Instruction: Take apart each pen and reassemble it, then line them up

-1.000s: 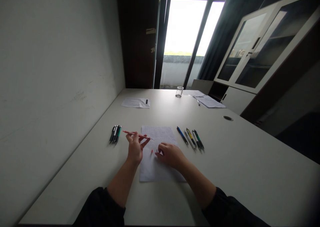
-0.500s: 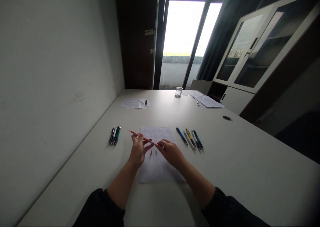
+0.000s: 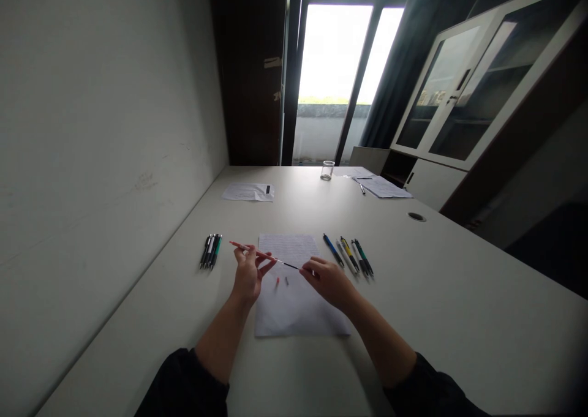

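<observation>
Between the fingers of my left hand (image 3: pixel 248 273) is a slim orange-pink pen barrel (image 3: pixel 239 245), tilted with its far end up to the left. A thin dark pen refill (image 3: pixel 290 266) sticks out of the barrel's lower end. My right hand (image 3: pixel 328 281) pinches the refill by its tip. Below them, a small orange pen part (image 3: pixel 277 280) and a little grey piece, perhaps a spring (image 3: pixel 287 280), lie on a sheet of paper (image 3: pixel 298 316) with lines of writing on its upper part.
Several dark pens (image 3: pixel 211 251) lie side by side at the left. On the right are more pens (image 3: pixel 349 255), blue, white, yellow and green. Farther back stand a glass (image 3: pixel 327 170), a paper in a sleeve (image 3: pixel 248 191) and stacked papers (image 3: pixel 383 187). A wall (image 3: pixel 114 160) borders the left.
My right hand has moved right, drawing the refill partly out of the barrel. My left hand has shifted slightly left with the barrel, so the hands are farther apart.
</observation>
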`<act>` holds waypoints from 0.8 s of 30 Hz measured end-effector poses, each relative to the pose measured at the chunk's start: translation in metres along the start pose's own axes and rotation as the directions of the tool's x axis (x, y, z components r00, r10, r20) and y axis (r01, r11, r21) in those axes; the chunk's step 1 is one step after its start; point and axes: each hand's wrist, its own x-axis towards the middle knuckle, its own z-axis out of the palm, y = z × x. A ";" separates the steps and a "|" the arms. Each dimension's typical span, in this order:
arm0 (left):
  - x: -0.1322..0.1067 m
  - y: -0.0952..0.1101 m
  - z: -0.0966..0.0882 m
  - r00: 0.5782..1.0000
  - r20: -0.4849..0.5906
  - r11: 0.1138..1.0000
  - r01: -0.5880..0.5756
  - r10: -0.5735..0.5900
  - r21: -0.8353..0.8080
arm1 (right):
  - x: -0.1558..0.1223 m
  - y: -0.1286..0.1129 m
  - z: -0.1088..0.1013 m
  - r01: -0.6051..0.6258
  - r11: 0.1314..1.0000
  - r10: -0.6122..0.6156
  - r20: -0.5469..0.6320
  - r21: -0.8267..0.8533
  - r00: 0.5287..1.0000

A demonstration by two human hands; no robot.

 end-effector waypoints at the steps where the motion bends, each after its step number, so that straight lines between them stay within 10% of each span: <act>1: 0.000 0.001 0.000 1.000 -0.008 1.000 0.004 -0.004 -0.002 | -0.002 0.002 -0.003 -0.007 1.000 0.007 0.004 0.003 1.000; 24: 0.003 0.000 -0.007 0.997 -0.032 0.988 -0.071 0.076 0.135 | -0.029 -0.010 -0.001 -0.169 0.956 0.196 0.091 -0.238 0.976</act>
